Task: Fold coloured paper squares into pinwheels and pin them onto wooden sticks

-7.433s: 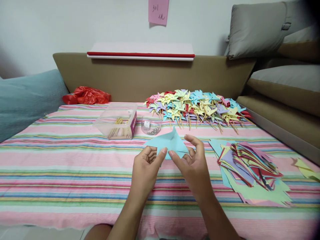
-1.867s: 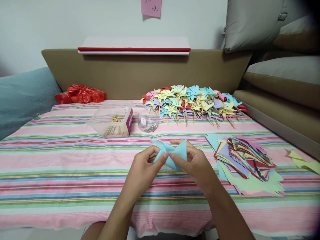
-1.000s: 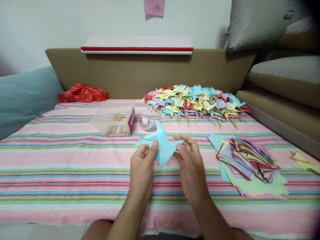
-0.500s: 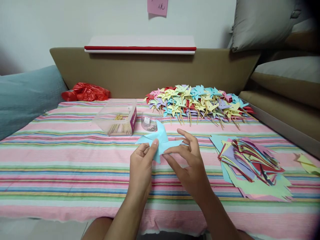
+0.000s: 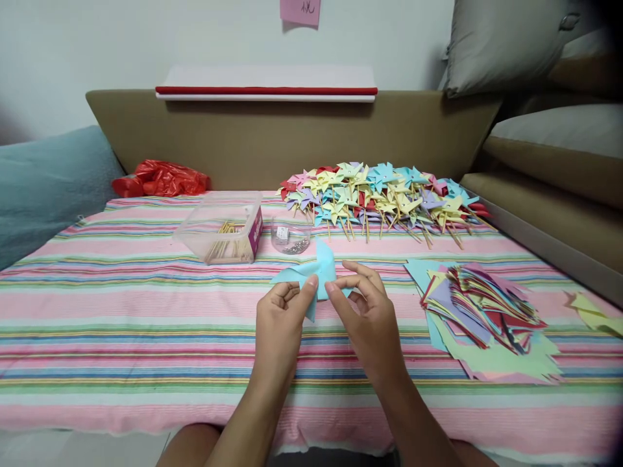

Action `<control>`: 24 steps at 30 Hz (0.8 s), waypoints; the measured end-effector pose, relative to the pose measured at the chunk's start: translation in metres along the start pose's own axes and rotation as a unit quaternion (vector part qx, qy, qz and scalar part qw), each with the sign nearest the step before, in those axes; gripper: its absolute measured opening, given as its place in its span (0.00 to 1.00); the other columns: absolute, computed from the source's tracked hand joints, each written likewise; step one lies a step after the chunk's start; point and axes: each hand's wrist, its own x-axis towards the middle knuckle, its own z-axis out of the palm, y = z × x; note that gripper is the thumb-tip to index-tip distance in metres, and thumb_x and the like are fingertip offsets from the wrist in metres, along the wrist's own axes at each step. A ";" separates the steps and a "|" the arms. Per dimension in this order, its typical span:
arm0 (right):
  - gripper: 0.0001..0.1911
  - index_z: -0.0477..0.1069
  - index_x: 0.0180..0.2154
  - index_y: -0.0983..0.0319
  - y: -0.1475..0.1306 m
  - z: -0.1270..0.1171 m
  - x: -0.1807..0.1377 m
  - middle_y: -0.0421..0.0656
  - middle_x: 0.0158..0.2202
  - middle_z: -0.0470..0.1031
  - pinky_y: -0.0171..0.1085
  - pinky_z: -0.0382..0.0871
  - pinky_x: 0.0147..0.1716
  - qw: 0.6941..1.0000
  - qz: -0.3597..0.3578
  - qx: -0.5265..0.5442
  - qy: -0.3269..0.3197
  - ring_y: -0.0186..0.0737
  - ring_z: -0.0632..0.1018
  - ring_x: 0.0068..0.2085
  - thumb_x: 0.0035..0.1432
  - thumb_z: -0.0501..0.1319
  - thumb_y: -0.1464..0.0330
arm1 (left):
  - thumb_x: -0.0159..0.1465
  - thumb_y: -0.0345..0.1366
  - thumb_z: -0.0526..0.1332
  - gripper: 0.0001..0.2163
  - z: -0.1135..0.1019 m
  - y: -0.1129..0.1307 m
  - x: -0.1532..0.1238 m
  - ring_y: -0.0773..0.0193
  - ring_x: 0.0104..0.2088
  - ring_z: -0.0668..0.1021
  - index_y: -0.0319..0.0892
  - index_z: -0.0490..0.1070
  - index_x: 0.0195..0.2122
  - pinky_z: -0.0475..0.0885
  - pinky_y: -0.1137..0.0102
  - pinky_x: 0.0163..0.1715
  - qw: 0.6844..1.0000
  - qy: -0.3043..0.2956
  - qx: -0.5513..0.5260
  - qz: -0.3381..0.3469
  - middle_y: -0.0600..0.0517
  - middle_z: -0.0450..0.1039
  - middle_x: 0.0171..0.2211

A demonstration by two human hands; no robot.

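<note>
A light blue paper pinwheel (image 5: 325, 264) is held up in front of me, over the striped cloth. My left hand (image 5: 283, 311) pinches it near the centre, thumb on top. From the other side my right hand (image 5: 367, 308) grips the right-hand part between thumb and index finger, with its other fingers behind or beside the paper. Part of the pinwheel is hidden by my fingers. Just beyond it sits a small clear round container (image 5: 291, 240) with tiny metal pieces and a white label. A clear plastic box (image 5: 195, 224) of thin wooden sticks stands to its left.
Many finished pinwheels on sticks (image 5: 384, 194) lie heaped at the back. Coloured paper sheets (image 5: 516, 357) are stacked at the right, with a yellow paper piece (image 5: 594, 314) beyond. A red plastic bag (image 5: 168, 178) rests at the back left. Cushions (image 5: 48, 188) border the sides.
My right thumb and index finger have moved up the paper, closer to its centre and my left thumb. The pinwheel has turned a little. The whole view has shifted slightly.
</note>
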 end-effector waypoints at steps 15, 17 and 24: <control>0.05 0.76 0.31 0.59 -0.001 0.002 0.000 0.49 0.53 0.72 0.43 0.71 0.42 1.000 -0.003 -0.008 0.019 0.51 0.73 0.56 0.56 0.66 0.65 | 0.56 0.41 0.73 0.12 0.000 -0.001 -0.001 0.70 0.27 0.67 0.39 0.75 0.26 0.63 0.75 0.28 1.000 -0.007 0.004 0.012 0.56 0.67 0.24; 0.05 0.76 0.30 0.59 -0.001 0.002 0.000 0.49 0.52 0.72 0.43 0.71 0.42 1.000 -0.005 -0.009 0.023 0.51 0.73 0.56 0.56 0.67 0.65 | 0.56 0.41 0.73 0.12 0.000 -0.001 -0.002 0.69 0.28 0.68 0.39 0.76 0.26 0.65 0.75 0.29 1.000 -0.010 0.008 0.016 0.55 0.68 0.24; 0.07 0.75 0.28 0.59 0.002 0.004 0.001 0.48 0.52 0.73 0.42 0.70 0.40 0.999 0.016 -0.015 0.032 0.50 0.74 0.52 0.55 0.67 0.63 | 0.56 0.42 0.73 0.13 0.001 0.000 -0.002 0.71 0.26 0.68 0.39 0.75 0.25 0.65 0.76 0.27 1.000 -0.007 0.020 0.010 0.56 0.68 0.23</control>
